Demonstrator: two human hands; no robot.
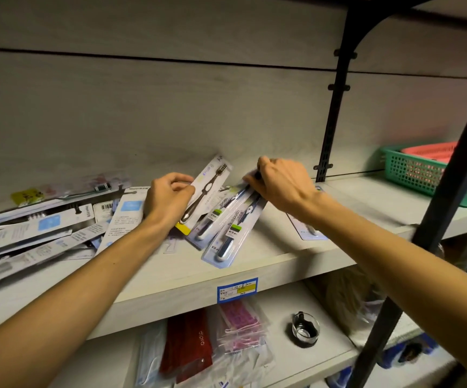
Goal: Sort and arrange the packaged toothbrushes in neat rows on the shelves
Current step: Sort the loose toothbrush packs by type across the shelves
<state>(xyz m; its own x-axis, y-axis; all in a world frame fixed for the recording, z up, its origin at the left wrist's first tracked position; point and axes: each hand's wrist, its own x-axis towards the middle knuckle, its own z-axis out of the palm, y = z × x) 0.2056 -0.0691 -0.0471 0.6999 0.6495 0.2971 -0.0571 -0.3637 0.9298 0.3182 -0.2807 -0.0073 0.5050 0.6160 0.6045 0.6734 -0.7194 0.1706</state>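
On the middle shelf (254,264) we are mid-sort — left hand (168,200) pinching one black-brush pack (207,189), right hand (278,182) gripping two blue packs (228,228) by their tops beside the loose pile (45,231) — next, we judge, lay these down parallel.

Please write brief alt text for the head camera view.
A person's left hand holds a packaged black toothbrush while the right hand grips two blue-carded toothbrush packs above a shelf, beside a jumbled pile of packs.
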